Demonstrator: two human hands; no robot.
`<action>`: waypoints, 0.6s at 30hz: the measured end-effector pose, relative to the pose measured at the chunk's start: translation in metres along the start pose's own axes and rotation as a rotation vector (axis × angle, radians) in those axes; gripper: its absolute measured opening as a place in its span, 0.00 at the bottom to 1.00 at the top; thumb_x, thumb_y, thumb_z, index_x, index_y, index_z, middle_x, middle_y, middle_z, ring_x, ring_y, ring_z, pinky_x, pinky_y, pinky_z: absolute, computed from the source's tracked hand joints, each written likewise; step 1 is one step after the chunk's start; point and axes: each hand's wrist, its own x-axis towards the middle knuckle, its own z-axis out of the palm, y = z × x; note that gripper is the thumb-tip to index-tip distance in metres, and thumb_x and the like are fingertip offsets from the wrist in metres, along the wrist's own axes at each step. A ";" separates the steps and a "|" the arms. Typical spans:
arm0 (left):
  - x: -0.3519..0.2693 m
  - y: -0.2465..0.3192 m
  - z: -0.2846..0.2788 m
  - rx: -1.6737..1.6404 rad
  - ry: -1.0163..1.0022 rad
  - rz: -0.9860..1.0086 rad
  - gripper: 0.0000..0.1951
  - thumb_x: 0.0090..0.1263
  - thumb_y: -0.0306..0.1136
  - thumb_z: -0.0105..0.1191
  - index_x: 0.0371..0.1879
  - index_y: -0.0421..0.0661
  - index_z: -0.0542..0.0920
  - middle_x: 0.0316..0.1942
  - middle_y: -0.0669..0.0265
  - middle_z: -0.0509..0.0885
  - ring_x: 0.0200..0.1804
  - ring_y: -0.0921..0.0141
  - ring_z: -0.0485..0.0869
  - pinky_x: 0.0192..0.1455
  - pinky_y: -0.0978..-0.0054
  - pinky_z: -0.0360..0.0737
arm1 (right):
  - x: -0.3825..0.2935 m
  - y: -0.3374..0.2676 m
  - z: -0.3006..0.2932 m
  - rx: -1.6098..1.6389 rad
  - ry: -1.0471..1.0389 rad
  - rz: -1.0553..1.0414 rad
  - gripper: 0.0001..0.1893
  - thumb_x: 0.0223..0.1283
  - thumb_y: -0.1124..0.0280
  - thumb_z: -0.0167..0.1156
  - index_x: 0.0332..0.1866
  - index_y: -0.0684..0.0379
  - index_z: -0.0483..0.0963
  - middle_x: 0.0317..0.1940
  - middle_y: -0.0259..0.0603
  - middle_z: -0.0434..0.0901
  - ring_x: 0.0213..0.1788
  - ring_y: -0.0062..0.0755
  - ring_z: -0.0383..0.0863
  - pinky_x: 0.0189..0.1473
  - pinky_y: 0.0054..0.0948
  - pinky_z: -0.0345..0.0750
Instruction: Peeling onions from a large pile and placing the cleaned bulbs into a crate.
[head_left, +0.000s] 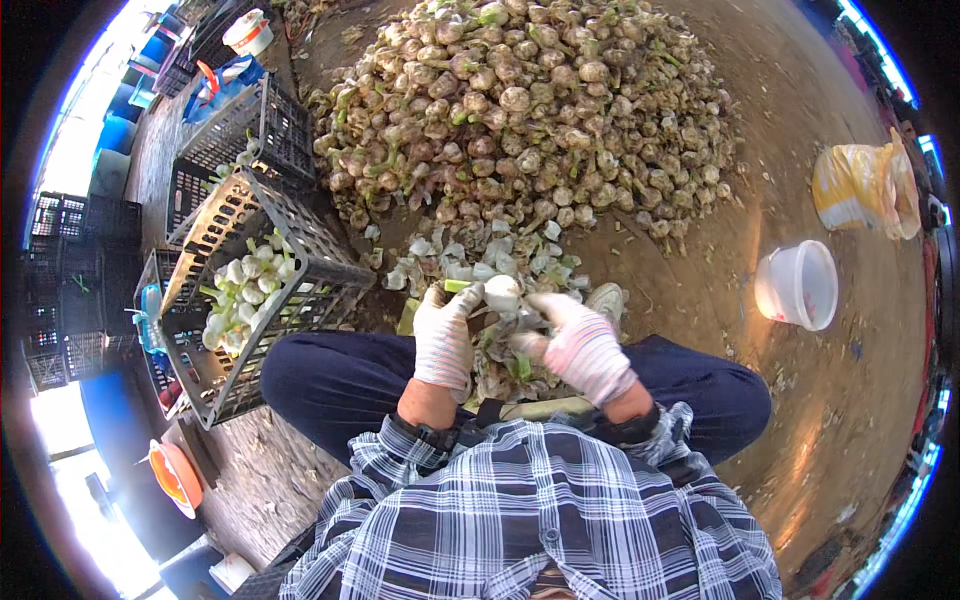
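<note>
My left hand, in a striped knit glove, holds a garlic bulb by its short green stem. The bulb is white and lies sideways, its round end towards my other hand. Just right of it is my right hand, gloved too, blurred, thumb and fingers apart; I see nothing in it. Under both hands lie loose garlic skins. Beyond them rises a large heap of unpeeled garlic bulbs. Cleaned white bulbs with cut stems lie in a black plastic crate at my left.
More black crates stand behind that one at the left. A white plastic bucket and a yellow and white sack are on the ground at the right. An orange basin sits at the lower left. My bent knees flank the skins.
</note>
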 end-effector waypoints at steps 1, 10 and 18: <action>-0.003 0.000 0.003 0.018 0.017 0.022 0.15 0.70 0.24 0.59 0.54 0.40 0.75 0.45 0.57 0.84 0.42 0.63 0.87 0.41 0.65 0.88 | 0.000 -0.007 0.006 -0.037 0.036 -0.100 0.23 0.56 0.59 0.67 0.55 0.60 0.78 0.50 0.53 0.82 0.54 0.53 0.82 0.57 0.41 0.78; -0.019 0.005 -0.001 0.069 -0.029 0.142 0.12 0.68 0.24 0.59 0.47 0.36 0.75 0.43 0.56 0.83 0.43 0.63 0.87 0.46 0.65 0.88 | 0.029 0.036 0.008 -0.093 0.297 0.329 0.13 0.57 0.61 0.60 0.38 0.61 0.78 0.37 0.60 0.81 0.41 0.64 0.80 0.43 0.48 0.77; -0.023 0.007 0.000 0.217 -0.096 0.110 0.13 0.63 0.22 0.59 0.45 0.33 0.75 0.42 0.53 0.84 0.44 0.64 0.86 0.47 0.69 0.86 | -0.001 0.011 0.005 0.896 -0.003 0.039 0.20 0.69 0.71 0.61 0.63 0.64 0.71 0.49 0.42 0.83 0.47 0.27 0.83 0.40 0.32 0.82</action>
